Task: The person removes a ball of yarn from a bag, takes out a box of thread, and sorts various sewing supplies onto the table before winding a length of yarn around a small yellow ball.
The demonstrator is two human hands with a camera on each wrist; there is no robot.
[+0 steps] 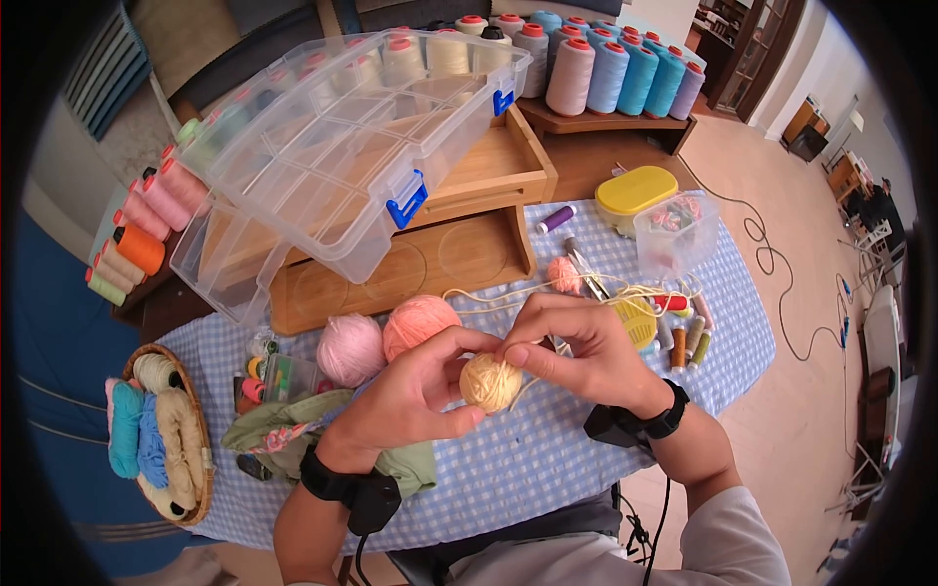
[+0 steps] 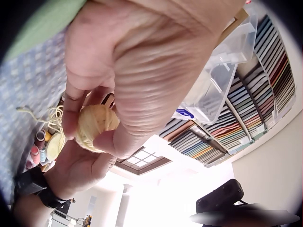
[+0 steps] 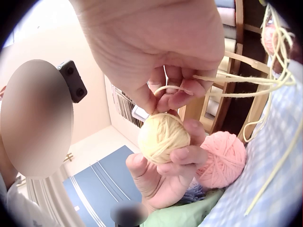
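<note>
A small pale yellow yarn ball (image 1: 490, 382) is gripped between the thumb and fingers of the left hand (image 1: 418, 389), above the checked cloth. At the ball's upper right side the right hand (image 1: 584, 352) pinches yellow yarn with thumb and fingertips. In the right wrist view a strand (image 3: 173, 88) passes through the right fingers (image 3: 180, 98), just over the ball (image 3: 164, 138). Loose yellow yarn (image 1: 640, 291) trails on the cloth to the right. The left wrist view shows the left thumb across the ball (image 2: 96, 127).
Pink (image 1: 350, 350) and coral yarn balls (image 1: 420, 324) lie behind the left hand. A clear divided case (image 1: 322, 186) rests on a wooden organizer (image 1: 391, 278). The left holds a basket (image 1: 207, 459) of yarn; scissors (image 1: 584, 269), thread spools (image 1: 678, 348) and a yellow-lidded box (image 1: 637, 189) stand right.
</note>
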